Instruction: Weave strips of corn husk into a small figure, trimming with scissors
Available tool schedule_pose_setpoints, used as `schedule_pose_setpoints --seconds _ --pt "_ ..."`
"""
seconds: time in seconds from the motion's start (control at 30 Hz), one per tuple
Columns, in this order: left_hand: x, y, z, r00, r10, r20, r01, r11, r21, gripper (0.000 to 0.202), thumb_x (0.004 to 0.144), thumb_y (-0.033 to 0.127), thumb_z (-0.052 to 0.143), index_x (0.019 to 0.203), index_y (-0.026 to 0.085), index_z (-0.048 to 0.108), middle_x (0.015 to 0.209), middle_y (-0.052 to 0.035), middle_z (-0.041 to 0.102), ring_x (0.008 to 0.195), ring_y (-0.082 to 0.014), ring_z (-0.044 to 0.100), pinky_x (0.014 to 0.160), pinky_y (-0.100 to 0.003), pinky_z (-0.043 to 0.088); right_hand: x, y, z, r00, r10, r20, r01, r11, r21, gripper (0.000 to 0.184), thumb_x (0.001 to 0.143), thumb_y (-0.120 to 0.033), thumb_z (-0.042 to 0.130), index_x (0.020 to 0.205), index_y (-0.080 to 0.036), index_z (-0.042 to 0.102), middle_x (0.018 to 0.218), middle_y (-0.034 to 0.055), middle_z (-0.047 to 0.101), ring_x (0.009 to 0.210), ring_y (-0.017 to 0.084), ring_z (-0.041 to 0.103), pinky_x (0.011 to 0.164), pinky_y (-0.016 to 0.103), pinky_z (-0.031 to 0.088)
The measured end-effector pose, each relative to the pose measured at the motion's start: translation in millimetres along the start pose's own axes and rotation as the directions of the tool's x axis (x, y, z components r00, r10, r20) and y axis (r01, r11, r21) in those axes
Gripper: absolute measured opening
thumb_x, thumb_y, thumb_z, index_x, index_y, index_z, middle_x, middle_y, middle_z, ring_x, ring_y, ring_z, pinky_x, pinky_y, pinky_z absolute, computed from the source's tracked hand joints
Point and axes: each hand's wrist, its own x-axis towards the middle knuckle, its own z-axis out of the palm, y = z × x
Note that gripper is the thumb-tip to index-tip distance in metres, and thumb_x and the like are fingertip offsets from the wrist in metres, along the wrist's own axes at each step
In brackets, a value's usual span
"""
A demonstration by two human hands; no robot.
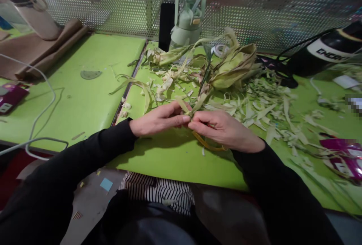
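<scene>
My left hand [165,118] and my right hand [219,128] meet just above the green tabletop, fingertips pinched. Between them is a small piece of pale corn husk [200,103], with strips sticking up past the fingers. Both hands are closed on this husk; the part inside the fingers is hidden. Under my right hand lies a curved yellow-orange band [207,145]. Just behind the hands stands a dark green-handled tool or stem [205,77], its kind unclear. A bundle of corn husks [232,69] rests beyond it.
Husk scraps [254,105] cover the table to the right. A green bottle [185,30] and a black phone-like slab [166,26] stand against the perforated partition [113,7]. At left are a pink bottle [39,16], brown paper [34,56] and a white cable [42,75].
</scene>
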Motion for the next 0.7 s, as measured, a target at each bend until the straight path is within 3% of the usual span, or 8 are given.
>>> schedule_pose_setpoints --seconds 0.07,0.13,0.23,0.33,0.43,0.53,0.6,0.7 --pt "1 -1 -7.6 0.999 -0.034 -0.009 0.033 0.992 -0.119 0.038 0.093 0.037 0.055 0.126 0.018 0.052 0.088 -0.0028 0.061 0.082 -0.0147 0.060 0.078 -0.030 0.048 -1 3 -1 0.995 0.083 -0.048 -0.081 0.996 0.045 0.033 0.095 -0.039 0.053 0.067 -0.021 0.051 0.059 -0.0036 0.045 0.053 0.010 0.041 0.051 0.025 0.031" --pt "2 -1 -14.0 0.998 -0.055 -0.009 0.053 0.982 -0.180 0.043 0.096 0.039 0.049 0.134 0.019 0.050 0.093 -0.0061 0.066 0.084 -0.0162 0.063 0.078 -0.031 0.049 -2 7 -2 0.983 0.172 -0.069 -0.149 0.954 0.260 0.031 0.095 -0.043 0.052 0.073 -0.021 0.055 0.061 -0.0026 0.049 0.055 0.011 0.045 0.051 0.025 0.034" --pt "5 0 -16.2 0.989 -0.007 -0.147 0.000 0.999 -0.051 0.035 0.091 0.033 0.057 0.120 0.016 0.062 0.091 -0.0056 0.065 0.075 -0.0124 0.057 0.070 -0.026 0.045 -3 13 0 0.972 0.237 0.000 -0.180 0.740 0.648 0.034 0.095 -0.047 0.050 0.072 -0.022 0.050 0.055 -0.0049 0.043 0.049 0.010 0.038 0.047 0.025 0.032" --pt "8 0 -10.2 0.970 0.032 -0.243 -0.013 0.997 0.079 0.022 0.081 0.028 0.068 0.097 0.013 0.065 0.087 -0.0027 0.061 0.071 -0.0092 0.051 0.065 -0.023 0.041 0 15 7 0.964 0.243 0.106 -0.237 0.614 0.753 0.035 0.095 -0.046 0.048 0.068 -0.023 0.047 0.051 -0.0050 0.040 0.045 0.011 0.034 0.045 0.026 0.030" --pt "10 0 -4.2 0.984 -0.037 -0.175 0.035 0.999 -0.019 0.023 0.082 0.032 0.068 0.091 0.012 0.060 0.080 -0.0009 0.060 0.066 -0.0076 0.050 0.063 -0.023 0.041 4 13 13 0.949 0.298 0.098 -0.274 0.632 0.725 0.035 0.096 -0.045 0.047 0.069 -0.023 0.049 0.054 -0.0034 0.046 0.047 0.012 0.039 0.047 0.027 0.033" --pt "9 1 -2.3 0.985 -0.112 -0.133 0.097 0.989 -0.111 0.028 0.082 0.037 0.069 0.087 0.013 0.055 0.074 0.0013 0.058 0.059 -0.0053 0.047 0.057 -0.021 0.039 6 12 16 0.945 0.323 0.052 -0.277 0.705 0.653 0.036 0.096 -0.048 0.047 0.072 -0.022 0.052 0.057 -0.0032 0.048 0.050 0.011 0.042 0.049 0.026 0.036" --pt "8 0 -1.6 0.980 -0.148 -0.134 0.129 0.982 -0.138 0.032 0.082 0.040 0.070 0.086 0.014 0.052 0.068 0.0035 0.055 0.053 -0.0040 0.043 0.051 -0.020 0.034 6 13 18 0.943 0.333 -0.018 -0.277 0.811 0.515 0.038 0.095 -0.052 0.047 0.076 -0.021 0.053 0.061 -0.0025 0.051 0.053 0.011 0.045 0.051 0.025 0.038" --pt "8 -3 1.0 0.968 -0.138 -0.208 0.110 0.984 -0.139 0.035 0.079 0.039 0.073 0.088 0.015 0.049 0.065 0.0057 0.051 0.051 -0.0035 0.040 0.048 -0.019 0.032 7 18 21 0.931 0.268 -0.249 -0.234 0.959 0.157 0.038 0.087 -0.059 0.058 0.089 -0.020 0.056 0.078 0.0020 0.061 0.065 0.015 0.055 0.059 0.028 0.044"
